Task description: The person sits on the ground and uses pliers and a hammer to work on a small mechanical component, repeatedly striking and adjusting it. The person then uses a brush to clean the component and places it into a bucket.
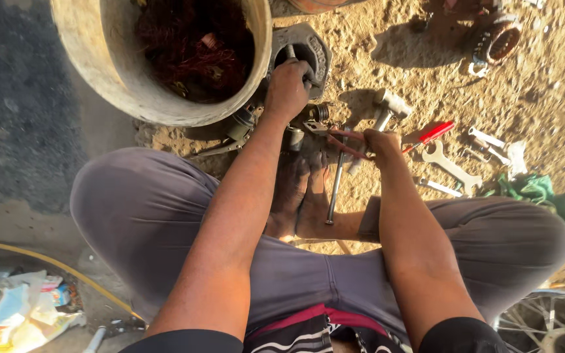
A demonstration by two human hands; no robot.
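The left hand [287, 87] is closed around a bar stuck into a grey metal housing [313, 47] on the sand beside a big tub [93, 62], while the right hand [379, 142] pinches red-handled pliers [426, 136] near a hammer [387, 108] and a spanner [451, 167].

Sandy ground [544, 85] carrying scattered tools

Lying on it: hammer [387, 108] at one o'clock, open-end wrench [451, 168] and green cloth [536, 191] at three, big worn tub [125, 78] sitting at eleven, yellow hose [47, 261] and crumpled wrappers [24, 310] resting at eight.
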